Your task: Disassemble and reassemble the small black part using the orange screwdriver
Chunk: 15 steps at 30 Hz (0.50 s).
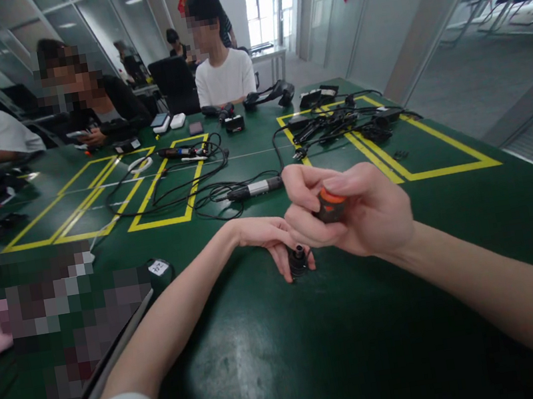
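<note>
My right hand (359, 208) is closed around a stubby dark handle with an orange band (332, 201), raised above the table. Its far end is hidden by my fingers, so I cannot make out the exact kind of tool. Lower and to the left, my left hand (273, 239) rests on the green table (248, 337). Its fingers are wrapped round a small black part (299, 262) with a ribbed round body and a short stem on top. The stem sits just below my right hand's fingers.
Behind my hands lie a black-and-silver cylindrical device (257, 189) and its looped black cable. A tangle of black cables (330, 125) lies inside yellow tape (454, 168) at the right. A small box with a white label (158, 267) is at left. People sit across and along the left.
</note>
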Available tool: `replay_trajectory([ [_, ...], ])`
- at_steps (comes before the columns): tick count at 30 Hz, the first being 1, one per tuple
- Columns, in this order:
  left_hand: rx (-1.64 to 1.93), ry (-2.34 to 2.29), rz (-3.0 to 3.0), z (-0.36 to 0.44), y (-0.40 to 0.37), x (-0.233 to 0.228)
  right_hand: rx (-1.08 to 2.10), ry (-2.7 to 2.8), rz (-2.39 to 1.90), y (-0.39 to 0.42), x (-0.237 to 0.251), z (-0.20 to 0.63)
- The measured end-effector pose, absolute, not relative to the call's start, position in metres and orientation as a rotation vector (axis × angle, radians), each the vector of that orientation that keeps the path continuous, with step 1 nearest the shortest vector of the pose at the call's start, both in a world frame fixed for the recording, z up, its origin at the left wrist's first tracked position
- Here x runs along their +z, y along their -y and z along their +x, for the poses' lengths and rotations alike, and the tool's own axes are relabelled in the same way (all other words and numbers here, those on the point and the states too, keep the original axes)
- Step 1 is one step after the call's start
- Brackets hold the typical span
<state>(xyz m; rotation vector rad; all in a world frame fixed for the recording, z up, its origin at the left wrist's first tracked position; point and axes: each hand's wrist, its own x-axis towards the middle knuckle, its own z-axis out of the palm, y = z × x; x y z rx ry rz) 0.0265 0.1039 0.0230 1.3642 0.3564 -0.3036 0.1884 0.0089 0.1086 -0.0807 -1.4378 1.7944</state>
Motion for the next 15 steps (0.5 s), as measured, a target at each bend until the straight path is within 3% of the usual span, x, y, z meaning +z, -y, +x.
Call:
replay_trajectory([
  [6,-0.307,-0.327,1.404,0.0266,-0.1057,0.0197,1.689,1.541,-0.141,-0.0132,0.1123,0.1906],
  [15,-0.205,-0.373,1.422,0.0265,-0.1022,0.0163,1.812,1.482,-0.105,-0.0061,0.1088,0.1909],
])
